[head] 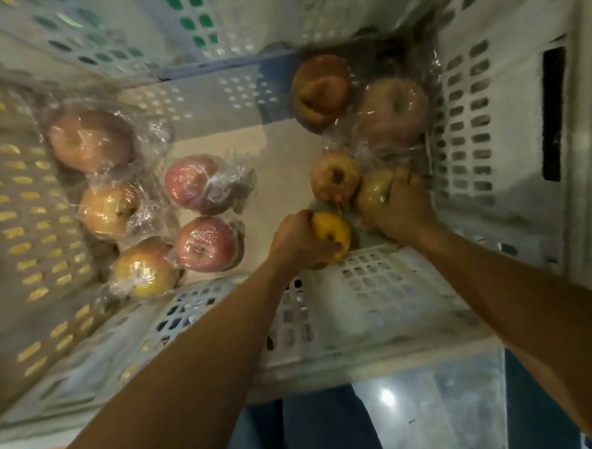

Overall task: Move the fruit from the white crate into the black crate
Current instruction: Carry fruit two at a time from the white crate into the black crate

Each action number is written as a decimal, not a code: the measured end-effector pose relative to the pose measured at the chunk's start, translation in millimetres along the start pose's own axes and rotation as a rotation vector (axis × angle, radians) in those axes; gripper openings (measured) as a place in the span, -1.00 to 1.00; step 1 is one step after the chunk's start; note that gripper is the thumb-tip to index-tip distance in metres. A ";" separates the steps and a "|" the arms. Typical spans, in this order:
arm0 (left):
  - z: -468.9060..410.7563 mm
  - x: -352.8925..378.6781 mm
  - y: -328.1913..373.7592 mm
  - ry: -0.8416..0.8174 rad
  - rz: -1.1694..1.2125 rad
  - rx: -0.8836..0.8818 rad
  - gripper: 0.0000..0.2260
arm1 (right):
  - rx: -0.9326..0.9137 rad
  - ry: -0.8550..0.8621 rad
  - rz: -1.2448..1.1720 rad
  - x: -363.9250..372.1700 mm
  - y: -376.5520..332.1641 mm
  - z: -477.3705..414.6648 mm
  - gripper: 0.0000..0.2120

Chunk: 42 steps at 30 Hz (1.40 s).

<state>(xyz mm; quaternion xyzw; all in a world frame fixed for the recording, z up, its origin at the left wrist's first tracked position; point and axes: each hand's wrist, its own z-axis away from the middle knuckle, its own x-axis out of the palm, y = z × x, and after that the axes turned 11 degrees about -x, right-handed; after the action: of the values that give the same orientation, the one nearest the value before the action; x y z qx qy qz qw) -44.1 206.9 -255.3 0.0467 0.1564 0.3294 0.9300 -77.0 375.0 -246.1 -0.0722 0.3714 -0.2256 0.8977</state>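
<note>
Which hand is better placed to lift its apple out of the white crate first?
Probably the left. The left hand grips the yellow apple beside the near wall of the white crate. The right hand reaches deeper, and its greenish apple lies against an unwrapped apple.

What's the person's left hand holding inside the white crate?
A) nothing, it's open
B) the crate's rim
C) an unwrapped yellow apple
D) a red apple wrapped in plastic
C: the left hand curls round a bare yellow apple by the white crate near wall, while the right hand grips a yellow-green apple beside it.
</note>
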 end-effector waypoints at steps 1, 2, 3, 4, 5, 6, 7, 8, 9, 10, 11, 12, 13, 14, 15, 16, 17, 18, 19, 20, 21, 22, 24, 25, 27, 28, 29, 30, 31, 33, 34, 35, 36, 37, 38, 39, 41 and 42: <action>-2.8 2.2 -2.5 0.011 0.008 0.014 -0.37 | 0.005 0.026 -0.007 2.5 1.5 -2.0 0.01; -5.2 3.3 -4.6 0.014 0.023 0.021 -0.38 | 0.013 0.047 -0.008 4.8 2.2 -2.9 0.01; -6.6 2.8 -5.8 0.011 0.045 0.022 -0.39 | 0.020 0.064 -0.009 7.0 3.2 -3.7 0.01; -9.6 3.2 -6.9 -0.002 0.076 0.012 -0.40 | 0.024 0.078 -0.008 8.5 4.6 -4.7 0.02; -11.4 2.7 -7.2 -0.025 0.108 -0.003 -0.39 | 0.029 0.086 -0.010 9.1 5.6 -5.6 0.04; -12.1 1.6 -6.3 -0.053 0.150 -0.025 -0.35 | 0.033 0.085 -0.015 8.3 6.0 -6.1 0.05; -12.2 0.8 -5.1 -0.085 0.207 -0.054 -0.28 | 0.036 0.078 -0.020 7.8 6.8 -6.9 0.06; -12.9 0.0 -3.9 -0.112 0.271 -0.087 -0.22 | 0.040 0.071 -0.026 7.3 7.4 -7.8 0.07; -13.8 -0.8 -3.4 -0.134 0.326 -0.121 -0.19 | 0.044 0.067 -0.033 6.9 7.9 -8.5 0.07; -13.9 -1.2 -3.4 -0.149 0.375 -0.147 -0.20 | 0.049 0.063 -0.042 6.3 7.7 -7.7 0.07; -11.6 -2.6 -3.1 -0.159 0.426 -0.168 -0.22 | 0.047 0.056 -0.047 5.2 7.0 -5.8 0.06; -7.8 -4.6 -2.4 -0.173 0.480 -0.187 -0.25 | 0.053 0.039 -0.051 3.3 5.5 -1.8 0.06; -0.2 -7.7 -1.1 -0.195 0.533 -0.198 -0.30 | 0.065 0.015 -0.058 1.1 4.1 3.7 0.06; 7.5 -10.7 -1.8 -0.214 0.585 -0.207 -0.39 | 0.081 -0.006 -0.069 -1.6 2.2 10.9 0.06; 16.6 -15.0 -3.2 -0.229 0.638 -0.216 -0.51 | 0.095 -0.016 -0.092 -5.1 -1.1 19.5 0.03; 27.7 -21.4 -4.6 -0.241 0.693 -0.229 -0.62 | 0.107 -0.017 -0.129 -9.6 -6.0 29.7 -0.02; 40.8 -29.5 -6.3 -0.244 0.740 -0.235 -0.65 | 0.106 -0.006 -0.169 -14.7 -12.0 41.1 -0.08; 53.4 -38.8 -9.9 -0.241 0.774 -0.235 -0.64 | 0.097 0.010 -0.200 -19.8 -18.6 53.2 -0.13; 66.6 -48.5 -13.7 -0.232 0.792 -0.233 -0.59 | 0.084 0.025 -0.210 -25.6 -25.8 65.5 -0.17; 80.1 -57.6 -17.7 -0.219 0.798 -0.232 -0.53 | 0.074 0.038 -0.210 -31.3 -34.1 78.4 -0.19; 96.0 -67.8 -21.1 -0.204 0.797 -0.233 -0.48 | 0.064 0.048 -0.223 -38.0 -44.6 92.3 -0.20; 110.8 -77.8 -25.7 -0.187 0.804 -0.236 -0.45 | 0.062 0.055 -0.274 -44.7 -56.2 106.7 -0.18; 143.8 -98.6 -35.1 -0.140 0.871 -0.233 -0.47 | 0.069 0.088 -0.498 -58.6 -82.3 137.0 -0.15; 161.7 -109.0 -39.8 -0.114 0.922 -0.232 -0.49 | 0.081 0.114 -0.640 -64.5 -94.7 151.5 -0.16; 197.1 -129.0 -52.0 -0.058 1.019 -0.235 -0.48 | 0.093 0.161 -0.878 -73.2 -116.0 177.4 -0.17; 213.6 -138.0 -57.9 -0.036 1.065 -0.232 -0.48 | 0.084 0.166 -0.965 -76.4 -125.6 188.5 -0.18; 230.2 -146.3 -62.9 -0.022 1.108 -0.225 -0.49 | 0.069 0.146 -1.043 -80.3 -134.7 199.4 -0.17; 244.8 -153.7 -68.0 -0.012 1.156 -0.221 -0.49 | 0.043 0.111 -1.124 -84.2 -143.0 209.0 -0.15; 261.1 -161.0 -71.5 -0.002 1.198 -0.225 -0.49 | 0.009 0.061 -1.207 -89.3 -151.2 218.3 -0.11; 290.0 -171.4 -77.4 0.013 1.255 -0.235 -0.49 | -0.068 -0.101 -1.404 -101.4 -163.7 234.0 -0.10; 302.1 -174.8 -79.9 0.013 1.271 -0.232 -0.49 | -0.116 -0.217 -1.513 -106.8 -167.9 239.7 -0.18; 313.1 -177.2 -82.3 0.013 1.287 -0.223 -0.52 | -0.165 -0.344 -1.612 -112.9 -172.5 245.4 -0.29; 322.5 -179.4 -84.7 0.015 1.310 -0.214 -0.56 | -0.193 -0.464 -1.699 -118.2 -176.7 249.7 -0.35; 331.4 -181.8 -85.2 0.015 1.336 -0.201 -0.62 | -0.210 -0.574 -1.770 -121.7 -179.5 253.5 -0.38; 337.6 -183.4 -85.2 0.013 1.357 -0.190 -0.68 | -0.246 -0.673 -1.836 -122.9 -182.2 257.1 -0.37; 341.9 -184.4 -85.2 0.006 1.370 -0.183 -0.74 | -0.277 -0.750 -1.898 -124.4 -185.9 261.1 -0.33; 348.5 -184.6 -87.4 0.007 1.389 -0.192 -0.79 | -0.342 -0.868 -2.046 -125.5 -194.9 271.9 -0.27; 351.2 -184.6 -88.4 0.009 1.402 -0.193 -0.77 | -0.377 -0.904 -2.101 -124.8 -197.3 277.9 -0.28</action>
<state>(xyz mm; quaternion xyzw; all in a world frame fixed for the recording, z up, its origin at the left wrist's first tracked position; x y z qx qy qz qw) -13.8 28.0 108.5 0.0524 0.0634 0.8631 0.4982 -29.7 246.6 90.0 -0.5517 -0.1986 -0.7549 0.2938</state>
